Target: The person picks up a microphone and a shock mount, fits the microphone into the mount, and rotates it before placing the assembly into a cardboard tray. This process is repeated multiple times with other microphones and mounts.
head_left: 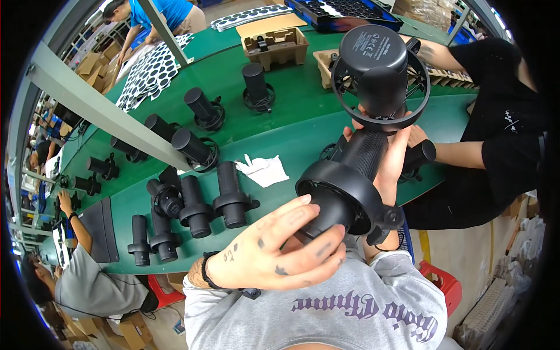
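Observation:
A black microphone (366,153) with a mesh body slants across in front of me, its shock-mount ring (326,178) nearest my chest. The fingers of my left hand (280,251) are wrapped round its smooth lower end. My right hand (396,154) is closed from behind round the mesh part, fingertips partly hidden. Just above, a second microphone (373,52) shows its flat end, with an open ring (427,87) round its body. It meets or overlaps the first one's far end; whether my right hand also grips it, I cannot tell.
Several similar microphones (227,192) stand on the green table (262,137) to the left, near a crumpled white cloth (262,170). A grey post (105,105) crosses that side. At right, a co-worker's forearm (461,153) reaches in. A cardboard tray (291,52) sits farther back.

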Demonstrator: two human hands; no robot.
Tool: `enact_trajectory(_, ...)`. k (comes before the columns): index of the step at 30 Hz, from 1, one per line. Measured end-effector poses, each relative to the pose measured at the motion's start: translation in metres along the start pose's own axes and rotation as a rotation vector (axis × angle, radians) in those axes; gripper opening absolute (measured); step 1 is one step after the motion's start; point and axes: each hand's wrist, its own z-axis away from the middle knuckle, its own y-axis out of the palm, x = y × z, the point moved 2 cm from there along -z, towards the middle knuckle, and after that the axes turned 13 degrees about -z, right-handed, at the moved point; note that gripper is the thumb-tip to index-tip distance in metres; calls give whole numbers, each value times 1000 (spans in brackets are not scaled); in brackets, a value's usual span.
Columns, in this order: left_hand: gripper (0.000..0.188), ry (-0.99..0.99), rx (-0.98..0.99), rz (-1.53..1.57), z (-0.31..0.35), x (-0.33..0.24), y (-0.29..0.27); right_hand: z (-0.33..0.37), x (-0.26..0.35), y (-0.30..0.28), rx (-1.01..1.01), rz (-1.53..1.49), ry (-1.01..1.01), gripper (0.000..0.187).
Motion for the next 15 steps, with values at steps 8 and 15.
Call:
enact_trajectory(8, 24, 201, 0, -3, -10, -2, -7, 7, -5, 12, 35, 11, 103, 65)
enact_trajectory(15, 24, 675, 11, -118, -34, 8, -19, 15, -12, 5, 102, -8, 235, 69)
